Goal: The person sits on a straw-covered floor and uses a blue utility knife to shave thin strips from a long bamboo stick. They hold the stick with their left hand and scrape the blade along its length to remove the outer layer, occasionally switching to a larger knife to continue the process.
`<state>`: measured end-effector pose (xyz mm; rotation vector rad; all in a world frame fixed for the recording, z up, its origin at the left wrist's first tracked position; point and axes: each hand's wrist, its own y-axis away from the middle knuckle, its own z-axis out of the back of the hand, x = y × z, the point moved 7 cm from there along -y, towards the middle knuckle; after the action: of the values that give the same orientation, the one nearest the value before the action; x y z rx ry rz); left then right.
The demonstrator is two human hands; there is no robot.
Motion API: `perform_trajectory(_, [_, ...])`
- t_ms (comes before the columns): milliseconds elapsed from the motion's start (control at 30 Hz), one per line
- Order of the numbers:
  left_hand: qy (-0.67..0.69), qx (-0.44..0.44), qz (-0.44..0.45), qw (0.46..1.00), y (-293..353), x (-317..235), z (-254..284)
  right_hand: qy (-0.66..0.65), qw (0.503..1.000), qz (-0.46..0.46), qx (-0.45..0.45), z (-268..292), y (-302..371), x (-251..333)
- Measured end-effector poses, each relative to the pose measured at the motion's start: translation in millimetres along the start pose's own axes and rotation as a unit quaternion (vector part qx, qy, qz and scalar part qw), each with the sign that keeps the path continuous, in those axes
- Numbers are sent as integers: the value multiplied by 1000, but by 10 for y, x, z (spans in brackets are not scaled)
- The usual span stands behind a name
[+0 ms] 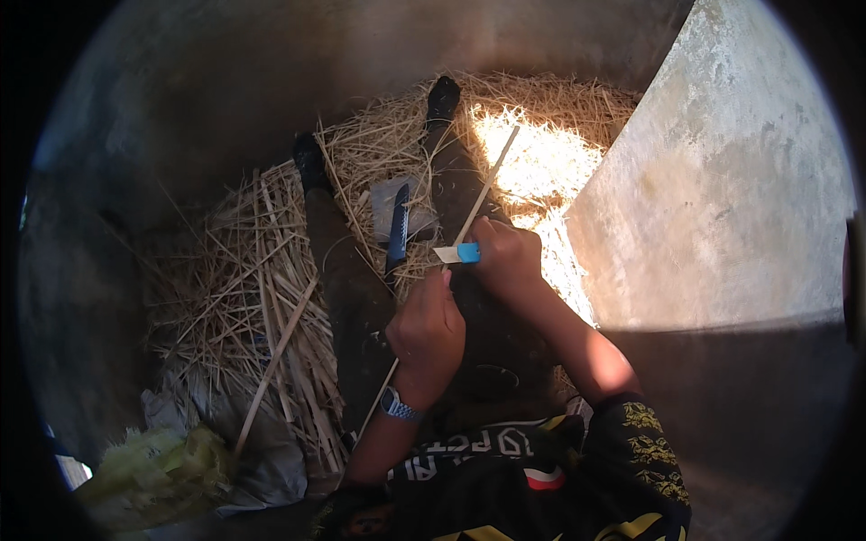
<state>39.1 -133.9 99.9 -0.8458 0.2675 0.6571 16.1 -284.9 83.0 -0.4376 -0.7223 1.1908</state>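
A long, thin, pale wooden strip (488, 187) runs slantwise between my legs, from the upper right down past my left wrist. My left hand (426, 329) is closed around its lower part, with thumb and fingertips pinched near the blade. In my right hand (508, 257), the closed fingers grip a small knife; its blue handle part (468, 253) shows beside the fingers. The knife's short, pale, slanted blade (446, 255) points left and lies against or very near the strip; contact cannot be made out. The rest of the handle is hidden in the hand.
A dark, narrow, flat object (398, 225) lies on a clear plastic bag (383, 200) between my outstretched legs. Loose straw (225, 270) and longer strips (282, 347) cover the floor. Yellowish plastic (167, 469) sits at lower left. A concrete wall (722, 216) rises at right.
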Motion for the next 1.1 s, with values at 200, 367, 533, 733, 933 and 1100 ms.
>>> perform_trajectory(200, [9, -15, 20, 1000, 26, 116, -18, 141, 987, -78, -13, -176, -288, -375])
perform_trajectory(367, [35, 21, 60, 997, 85, 159, -21, 152, 969, -173, -95, 94, -628, -897])
perform_trajectory(533, [36, 26, 58, 997, 80, 181, -24, 130, 959, -242, -77, -63, -603, -1087])
perform_trajectory(733, [97, 82, 115, 985, 175, 294, 0, 172, 898, -399, -68, -114, -624, -1639])
perform_trajectory(933, [250, 130, 223, 933, 135, 547, 58, 14, 982, -152, -110, 273, -403, -652])
perform_trajectory(1100, [265, 120, 190, 938, -22, 339, 81, -23, 997, -79, -10, 9, -158, 28])
